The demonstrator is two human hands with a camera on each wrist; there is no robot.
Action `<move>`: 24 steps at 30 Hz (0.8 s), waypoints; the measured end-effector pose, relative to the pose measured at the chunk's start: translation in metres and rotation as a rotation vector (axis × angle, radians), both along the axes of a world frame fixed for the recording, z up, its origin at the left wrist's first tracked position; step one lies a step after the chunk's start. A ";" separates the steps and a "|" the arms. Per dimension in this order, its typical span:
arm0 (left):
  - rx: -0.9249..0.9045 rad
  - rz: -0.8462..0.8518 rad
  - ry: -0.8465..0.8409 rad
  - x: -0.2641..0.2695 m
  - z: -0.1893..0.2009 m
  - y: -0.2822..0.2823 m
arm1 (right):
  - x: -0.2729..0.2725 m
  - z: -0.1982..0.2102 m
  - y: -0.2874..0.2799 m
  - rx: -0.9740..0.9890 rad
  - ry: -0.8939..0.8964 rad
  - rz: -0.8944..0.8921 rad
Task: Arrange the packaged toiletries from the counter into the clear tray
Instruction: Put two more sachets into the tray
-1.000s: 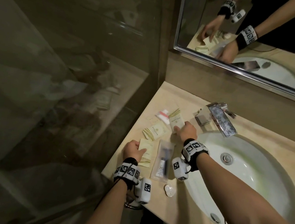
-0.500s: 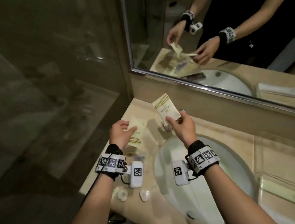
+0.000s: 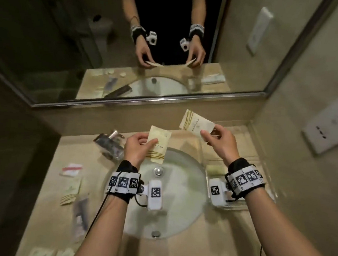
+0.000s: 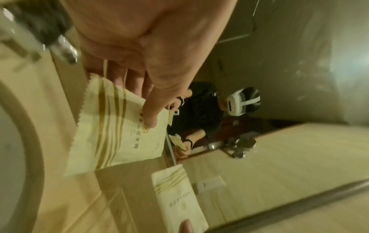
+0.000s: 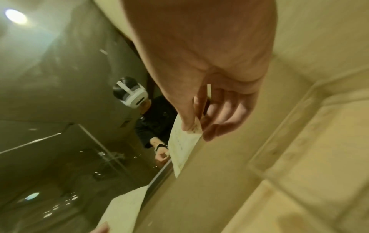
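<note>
My left hand (image 3: 149, 144) pinches a cream sachet with gold stripes (image 3: 158, 147) above the far rim of the sink; the left wrist view shows the thumb on that sachet's (image 4: 117, 134) face. My right hand (image 3: 209, 131) pinches a second matching sachet (image 3: 195, 123) by one corner, held in the air over the far end of the clear tray (image 3: 241, 205) to the right of the sink. In the right wrist view this sachet (image 5: 183, 146) hangs edge-on beside the tray (image 5: 299, 141). A pale green item (image 3: 214, 169) lies in the tray.
On the counter left of the white basin (image 3: 164, 199) lie a red-striped white packet (image 3: 71, 169), a cream sachet (image 3: 70, 192) and a clear packet with a dark item (image 3: 80, 216). The chrome faucet (image 3: 109, 145) stands at the back left. The mirror (image 3: 130, 42) runs along the back wall.
Both hands lifted a sachet each off the left counter and carried them right, across the sink. The head view swung right with them, bringing the tray under the right hand.
</note>
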State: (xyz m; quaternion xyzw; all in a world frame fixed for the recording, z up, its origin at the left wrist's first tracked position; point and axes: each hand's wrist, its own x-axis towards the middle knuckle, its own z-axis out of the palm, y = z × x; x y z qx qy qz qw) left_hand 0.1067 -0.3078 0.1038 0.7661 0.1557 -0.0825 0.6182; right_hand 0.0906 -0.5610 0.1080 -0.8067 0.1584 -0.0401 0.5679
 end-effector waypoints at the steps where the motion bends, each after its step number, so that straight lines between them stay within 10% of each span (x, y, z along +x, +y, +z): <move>1: 0.007 -0.015 0.003 0.000 -0.003 -0.010 | -0.004 -0.006 -0.011 0.006 0.019 -0.018; 10: 0.082 -0.201 0.160 -0.024 -0.068 -0.127 | -0.067 -0.110 -0.133 -0.136 0.480 -0.089; 24: 0.191 -0.179 0.155 -0.029 -0.095 -0.129 | -0.069 -0.140 -0.127 -0.343 0.714 0.067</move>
